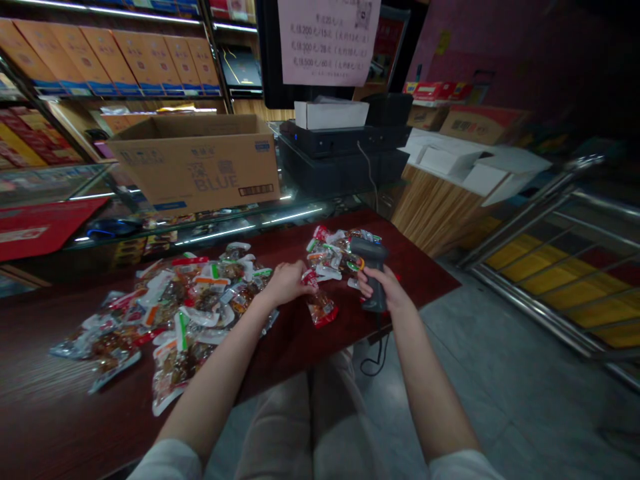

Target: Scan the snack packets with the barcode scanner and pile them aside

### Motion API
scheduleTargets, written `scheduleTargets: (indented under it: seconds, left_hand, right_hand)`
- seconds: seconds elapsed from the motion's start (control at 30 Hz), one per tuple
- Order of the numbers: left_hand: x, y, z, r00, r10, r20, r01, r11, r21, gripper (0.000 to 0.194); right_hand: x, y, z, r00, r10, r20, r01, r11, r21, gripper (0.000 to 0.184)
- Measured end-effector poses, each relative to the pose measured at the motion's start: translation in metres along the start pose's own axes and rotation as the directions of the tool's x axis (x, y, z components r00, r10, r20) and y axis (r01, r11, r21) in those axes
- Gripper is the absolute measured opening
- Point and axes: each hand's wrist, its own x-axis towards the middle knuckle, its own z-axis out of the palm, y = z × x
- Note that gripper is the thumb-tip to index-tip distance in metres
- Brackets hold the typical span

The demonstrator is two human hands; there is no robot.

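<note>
My left hand (287,285) pinches the top of a clear snack packet with red ends (321,308), which hangs just over the dark red table (280,360). In my right hand (384,287) is a black barcode scanner (373,257), gripped by its handle with the head facing left. A cord hangs down from the handle past the table edge. To the left of my left hand lies a big loose pile of sealed snack packets (200,300). A smaller heap of such packets (327,253) sits between the hands, partly behind the scanner.
Behind the table, a glass counter carries an open cardboard box (200,163) and a black register with a monitor (345,143). A wired-looking mouse (113,229) lies beside a red sheet (45,227). Right of the table are white boxes (475,163) and a metal rack (555,267).
</note>
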Motion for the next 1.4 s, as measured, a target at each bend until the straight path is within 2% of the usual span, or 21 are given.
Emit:
scheduleTargets:
  seconds: [0.07, 0.17, 0.23, 0.3, 0.37, 0.43, 0.5, 0.63, 0.8, 1.1, 1.2, 1.23, 1.3, 1.37, 1.4]
  left_hand:
    - [0.003, -0.007, 0.001, 0.995, -0.06, -0.076, 0.035, 0.954, -0.299, 0.038]
    - [0.01, -0.012, -0.004, 0.956, -0.177, -0.233, -0.034, 0.723, -0.69, 0.04]
    - [0.018, -0.016, -0.008, 0.895, -0.271, -0.353, -0.134, 0.594, -0.794, 0.043]
    - [0.027, -0.02, -0.012, 0.822, -0.364, -0.438, -0.207, 0.525, -0.826, 0.044]
    - [0.035, -0.027, -0.014, 0.76, -0.447, -0.471, -0.244, 0.475, -0.845, 0.045]
    - [0.04, -0.032, -0.014, 0.717, -0.506, -0.479, -0.263, 0.44, -0.859, 0.045]
    - [0.04, -0.035, -0.014, 0.708, -0.518, -0.479, -0.275, 0.422, -0.864, 0.045]
    - [0.036, -0.033, -0.014, 0.751, -0.472, -0.462, -0.284, 0.402, -0.871, 0.043]
    - [0.034, -0.031, -0.016, 0.765, -0.454, -0.457, -0.301, 0.376, -0.877, 0.043]
    - [0.035, -0.028, -0.011, 0.786, -0.444, -0.429, -0.269, 0.38, -0.885, 0.037]
    - [0.034, -0.027, -0.012, 0.795, -0.424, -0.433, -0.241, 0.434, -0.868, 0.036]
    - [0.032, -0.027, -0.013, 0.798, -0.411, -0.441, -0.218, 0.485, -0.847, 0.036]
    - [0.026, -0.025, -0.017, 0.803, -0.378, -0.462, -0.119, 0.657, -0.745, 0.041]
    - [0.016, -0.021, -0.021, 0.828, -0.328, -0.455, 0.057, 0.856, -0.514, 0.051]
    - [0.011, -0.018, -0.023, 0.844, -0.309, -0.438, 0.154, 0.923, -0.353, 0.055]
  right_hand:
    - [0.0, 0.0, 0.003, 1.0, -0.007, 0.01, 0.007, 1.0, -0.007, 0.028]
    - [0.004, 0.003, 0.01, 1.0, 0.005, 0.031, -0.004, 0.999, -0.038, 0.03]
    - [0.007, 0.006, 0.015, 0.999, 0.024, 0.041, -0.021, 0.997, -0.073, 0.031]
    - [0.009, 0.009, 0.018, 0.998, 0.04, 0.042, -0.036, 0.995, -0.096, 0.032]
    - [0.011, 0.011, 0.021, 0.998, 0.055, 0.038, -0.052, 0.995, -0.088, 0.033]
    - [0.011, 0.012, 0.023, 0.997, 0.075, 0.033, -0.073, 0.995, -0.064, 0.036]
    - [0.01, 0.013, 0.026, 0.995, 0.092, 0.029, -0.09, 0.995, -0.045, 0.036]
    - [0.006, 0.016, 0.035, 0.99, 0.139, -0.001, -0.139, 0.989, -0.05, 0.036]
    - [0.0, 0.021, 0.049, 0.986, 0.15, -0.074, -0.158, 0.98, -0.12, 0.036]
    - [-0.004, 0.027, 0.057, 0.987, 0.133, -0.093, -0.146, 0.979, -0.146, 0.039]
    - [-0.005, 0.028, 0.058, 0.986, 0.137, -0.093, -0.15, 0.978, -0.148, 0.037]
    - [-0.005, 0.028, 0.058, 0.986, 0.139, -0.093, -0.151, 0.978, -0.143, 0.036]
    - [-0.007, 0.029, 0.057, 0.986, 0.143, -0.09, -0.154, 0.98, -0.127, 0.036]
    - [-0.009, 0.03, 0.057, 0.986, 0.147, -0.082, -0.155, 0.982, -0.11, 0.037]
    - [-0.01, 0.03, 0.056, 0.986, 0.15, -0.077, -0.157, 0.982, -0.104, 0.038]
